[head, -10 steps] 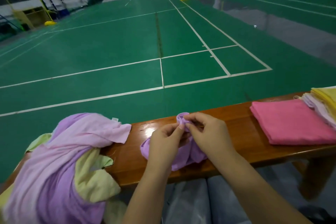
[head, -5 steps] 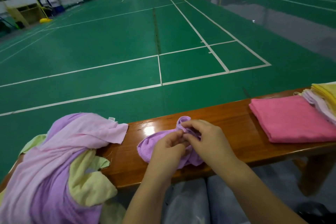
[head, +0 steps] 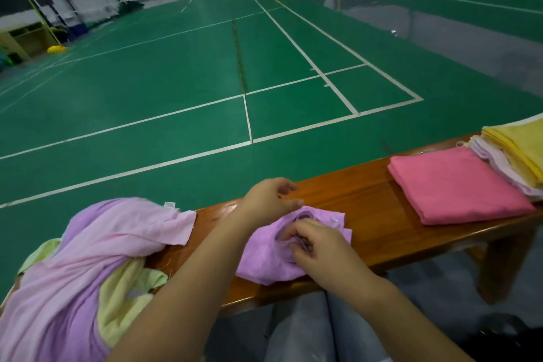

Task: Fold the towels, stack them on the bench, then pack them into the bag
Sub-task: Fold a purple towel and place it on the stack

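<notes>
- The right hand (head: 316, 244) lies nearest, its fingers curled into the bunched middle of a small purple towel (head: 264, 256) and pinching the folds.
- That small purple towel lies crumpled on the near edge of the wooden bench (head: 364, 214), partly spread, a white tag showing near its far corner.
- The left hand (head: 269, 200) hovers just past the towel's far edge, fingers loosely apart and slightly bent, gripping nothing; whether the fingertips touch the cloth, I cannot tell.
- At the left end of the bench sits a loose heap of unfolded towels (head: 88, 267) in purple, pink and pale yellow-green, spilling over the near side.
- Toward the right end, well apart from the hands, lies a folded pink towel (head: 452, 185), and just beside it a stack of folded towels (head: 517, 156), yellow above pale lilac.
- Beyond the bench stretches a green court floor (head: 176, 67) marked with white lines.
</notes>
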Action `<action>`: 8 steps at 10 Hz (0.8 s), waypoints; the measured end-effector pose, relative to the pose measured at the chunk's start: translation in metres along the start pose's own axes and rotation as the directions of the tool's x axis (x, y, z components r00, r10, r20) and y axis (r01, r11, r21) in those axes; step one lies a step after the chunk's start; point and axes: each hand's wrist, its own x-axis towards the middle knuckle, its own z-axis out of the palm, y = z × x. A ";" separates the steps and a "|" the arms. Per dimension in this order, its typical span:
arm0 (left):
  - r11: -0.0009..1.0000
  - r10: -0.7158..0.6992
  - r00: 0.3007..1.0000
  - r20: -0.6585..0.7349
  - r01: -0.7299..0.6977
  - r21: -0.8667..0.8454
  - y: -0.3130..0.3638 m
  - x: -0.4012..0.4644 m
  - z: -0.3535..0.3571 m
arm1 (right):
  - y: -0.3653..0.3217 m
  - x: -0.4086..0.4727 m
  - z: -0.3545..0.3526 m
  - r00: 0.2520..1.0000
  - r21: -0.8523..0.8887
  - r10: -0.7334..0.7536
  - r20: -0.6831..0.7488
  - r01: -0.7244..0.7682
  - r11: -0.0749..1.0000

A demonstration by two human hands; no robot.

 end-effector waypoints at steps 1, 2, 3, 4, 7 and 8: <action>0.967 0.026 0.968 0.250 -0.087 0.237 0.009 0.026 0.015 | -0.003 -0.002 0.002 0.998 0.007 -0.065 0.024 0.065 0.998; 0.903 -0.015 0.938 0.347 -0.136 0.407 0.012 0.041 0.030 | 0.001 -0.005 0.002 0.996 0.003 -0.076 0.043 0.076 0.997; 0.861 -0.008 0.944 0.330 -0.161 0.482 0.006 0.047 0.030 | 0.005 -0.006 -0.003 0.998 0.029 -0.053 0.030 0.053 0.998; 0.945 -0.074 0.950 0.302 -0.029 0.325 -0.002 0.041 0.016 | 0.011 -0.008 -0.011 1.000 0.068 0.024 0.002 -0.024 0.997; 0.883 -0.274 0.957 0.094 0.289 -0.370 -0.015 -0.010 -0.054 | 0.025 0.000 -0.038 0.961 0.111 0.040 -0.275 -0.009 0.994; 0.815 -0.299 0.954 0.017 0.265 -0.515 -0.011 -0.025 -0.068 | 0.017 0.009 -0.047 0.955 0.074 -0.007 -0.297 0.030 0.997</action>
